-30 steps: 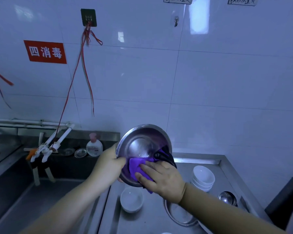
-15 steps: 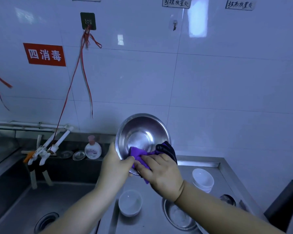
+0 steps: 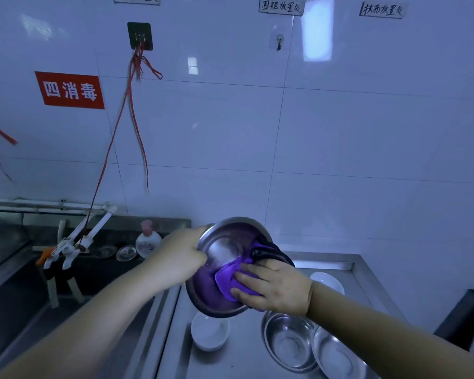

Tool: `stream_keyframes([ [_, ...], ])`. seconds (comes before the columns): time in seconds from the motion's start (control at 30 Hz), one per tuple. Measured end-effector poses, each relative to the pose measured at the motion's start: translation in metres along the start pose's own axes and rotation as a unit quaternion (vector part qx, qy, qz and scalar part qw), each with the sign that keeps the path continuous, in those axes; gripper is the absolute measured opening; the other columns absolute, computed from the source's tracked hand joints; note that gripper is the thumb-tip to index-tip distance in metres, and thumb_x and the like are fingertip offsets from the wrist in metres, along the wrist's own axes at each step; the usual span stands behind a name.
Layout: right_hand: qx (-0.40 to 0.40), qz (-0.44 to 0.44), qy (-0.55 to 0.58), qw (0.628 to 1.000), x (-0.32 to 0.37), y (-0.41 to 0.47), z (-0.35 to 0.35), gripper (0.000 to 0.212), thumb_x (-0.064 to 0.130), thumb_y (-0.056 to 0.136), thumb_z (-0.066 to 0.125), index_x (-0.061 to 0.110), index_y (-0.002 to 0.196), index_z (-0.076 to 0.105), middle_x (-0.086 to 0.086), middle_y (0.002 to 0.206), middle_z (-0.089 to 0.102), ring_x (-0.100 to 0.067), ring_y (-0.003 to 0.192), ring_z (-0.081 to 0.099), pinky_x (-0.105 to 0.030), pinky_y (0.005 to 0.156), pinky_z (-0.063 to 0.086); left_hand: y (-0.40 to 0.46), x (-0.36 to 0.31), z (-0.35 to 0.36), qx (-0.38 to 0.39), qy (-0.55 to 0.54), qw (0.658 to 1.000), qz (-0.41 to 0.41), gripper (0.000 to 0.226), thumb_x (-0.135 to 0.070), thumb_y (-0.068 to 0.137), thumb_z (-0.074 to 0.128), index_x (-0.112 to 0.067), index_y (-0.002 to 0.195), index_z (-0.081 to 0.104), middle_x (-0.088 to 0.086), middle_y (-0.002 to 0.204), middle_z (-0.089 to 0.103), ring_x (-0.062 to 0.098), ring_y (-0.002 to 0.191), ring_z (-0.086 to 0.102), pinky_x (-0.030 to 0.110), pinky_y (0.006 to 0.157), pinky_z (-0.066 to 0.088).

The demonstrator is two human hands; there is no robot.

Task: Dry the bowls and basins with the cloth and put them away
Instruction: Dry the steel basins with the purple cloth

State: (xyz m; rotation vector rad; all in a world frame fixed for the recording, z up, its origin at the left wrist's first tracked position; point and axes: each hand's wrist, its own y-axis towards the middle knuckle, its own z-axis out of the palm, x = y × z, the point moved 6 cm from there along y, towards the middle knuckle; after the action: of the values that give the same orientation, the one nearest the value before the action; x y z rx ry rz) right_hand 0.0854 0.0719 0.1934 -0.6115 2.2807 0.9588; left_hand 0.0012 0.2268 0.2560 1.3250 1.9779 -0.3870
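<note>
— Lower now, is it?
— Yes, the steel basin [image 3: 225,258] has dropped and tilts its mouth toward the camera, held above the table [image 3: 340,265].
— And the hands?
— Left hand [image 3: 179,257] grips the rim; right hand [image 3: 274,289] presses the purple cloth [image 3: 227,279] inside.

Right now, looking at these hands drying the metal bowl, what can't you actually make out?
All in the head view:
- Left hand fingers: hidden behind the steel basin.
- Basin's lower inside: covered by the purple cloth and right hand.
- White bowls at right: partly hidden by the right forearm.
- Whether the basin is dry: blurred glare.
</note>
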Motion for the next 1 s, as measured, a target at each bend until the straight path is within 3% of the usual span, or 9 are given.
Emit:
stream_keyframes([
  [0.13, -0.03, 0.047, 0.012, 0.998, -0.005, 0.012, -0.008, 0.031, 0.015, 0.084, 0.067, 0.015, 0.112, 0.054, -0.008, 0.1, 0.072, -0.024, 0.089, 0.068, -0.033, 0.072, 0.052, 0.007, 0.007, -0.011, -0.107, -0.103, 0.988, -0.044, 0.029, -0.015, 0.055, 0.047, -0.019, 0.078, 0.064, 0.005, 0.068, 0.067, 0.022, 0.061, 0.057, 0.032, 0.058, 0.042],
  [0.27, -0.046, 0.154, -0.003, 0.987, -0.004, 0.031, -0.01, 0.021, 0.011, 0.093, 0.048, 0.014, 0.113, 0.053, -0.007, 0.098, 0.071, -0.023, 0.08, 0.067, -0.029, 0.068, 0.05, -0.015, 0.007, 0.009, -0.242, -0.22, 0.945, -0.009, 0.049, 0.005, 0.068, 0.058, -0.039, 0.091, 0.061, -0.014, 0.081, 0.069, 0.003, 0.075, 0.063, 0.019, 0.065, 0.049],
  [0.37, -0.046, 0.189, -0.002, 0.981, 0.004, 0.037, -0.009, 0.021, 0.01, 0.093, 0.046, 0.014, 0.113, 0.053, -0.007, 0.096, 0.072, -0.022, 0.079, 0.067, -0.028, 0.067, 0.05, -0.024, 0.012, 0.023, -0.281, -0.235, 0.93, -0.026, 0.057, 0.004, 0.071, 0.055, -0.049, 0.092, 0.056, -0.019, 0.087, 0.066, 0.003, 0.082, 0.062, 0.022, 0.068, 0.048],
  [0.53, -0.049, 0.173, -0.014, 0.984, 0.015, 0.028, -0.007, 0.025, 0.012, 0.09, 0.058, 0.015, 0.115, 0.055, -0.008, 0.1, 0.071, -0.023, 0.086, 0.067, -0.03, 0.07, 0.051, -0.018, 0.007, 0.014, -0.218, -0.212, 0.953, 0.005, 0.071, 0.01, 0.068, 0.044, -0.056, 0.09, 0.058, -0.005, 0.082, 0.068, 0.02, 0.079, 0.063, 0.03, 0.062, 0.05],
  [0.6, -0.05, 0.149, -0.019, 0.987, 0.013, 0.024, -0.007, 0.028, 0.011, 0.088, 0.062, 0.015, 0.115, 0.056, -0.009, 0.1, 0.071, -0.024, 0.087, 0.067, -0.031, 0.071, 0.052, -0.015, 0.004, 0.008, -0.198, -0.189, 0.962, 0.013, 0.077, 0.013, 0.067, 0.042, -0.059, 0.09, 0.058, -0.006, 0.077, 0.066, 0.02, 0.069, 0.062, 0.037, 0.048, 0.053],
  [0.67, -0.046, 0.114, -0.013, 0.992, 0.011, 0.018, -0.008, 0.03, 0.01, 0.087, 0.063, 0.015, 0.115, 0.054, -0.01, 0.099, 0.071, -0.025, 0.087, 0.068, -0.032, 0.072, 0.052, -0.011, 0.004, 0.002, -0.169, -0.174, 0.97, 0.005, 0.079, 0.011, 0.068, 0.042, -0.064, 0.086, 0.057, -0.006, 0.078, 0.065, 0.018, 0.062, 0.062, 0.033, 0.036, 0.048],
  [0.73, -0.038, 0.076, -0.011, 0.996, 0.009, 0.012, -0.009, 0.029, 0.01, 0.087, 0.063, 0.015, 0.114, 0.053, -0.01, 0.098, 0.072, -0.025, 0.088, 0.068, -0.033, 0.073, 0.053, -0.006, 0.003, -0.004, -0.142, -0.135, 0.981, 0.01, 0.077, 0.011, 0.068, 0.044, -0.065, 0.08, 0.058, -0.002, 0.08, 0.067, 0.022, 0.066, 0.064, 0.029, 0.041, 0.048],
  [0.87, -0.028, 0.021, -0.004, 0.999, 0.003, 0.004, -0.011, 0.03, 0.014, 0.085, 0.068, 0.015, 0.111, 0.053, -0.009, 0.098, 0.072, -0.026, 0.088, 0.068, -0.037, 0.079, 0.053, 0.001, 0.001, -0.007, -0.046, -0.075, 0.996, 0.003, 0.053, 0.01, 0.067, 0.045, -0.035, 0.081, 0.069, 0.006, 0.076, 0.07, 0.027, 0.066, 0.067, 0.039, 0.052, 0.052],
  [1.0, -0.025, -0.004, 0.02, 0.999, -0.002, 0.002, -0.017, 0.027, 0.015, 0.085, 0.07, 0.015, 0.108, 0.057, -0.009, 0.1, 0.072, -0.027, 0.092, 0.067, -0.04, 0.088, 0.051, 0.007, 0.002, -0.006, 0.057, -0.051, 0.997, -0.019, 0.031, 0.01, 0.067, 0.046, -0.009, 0.082, 0.066, -0.008, 0.049, 0.061, 0.003, 0.038, 0.054, 0.016, 0.036, 0.036],
])
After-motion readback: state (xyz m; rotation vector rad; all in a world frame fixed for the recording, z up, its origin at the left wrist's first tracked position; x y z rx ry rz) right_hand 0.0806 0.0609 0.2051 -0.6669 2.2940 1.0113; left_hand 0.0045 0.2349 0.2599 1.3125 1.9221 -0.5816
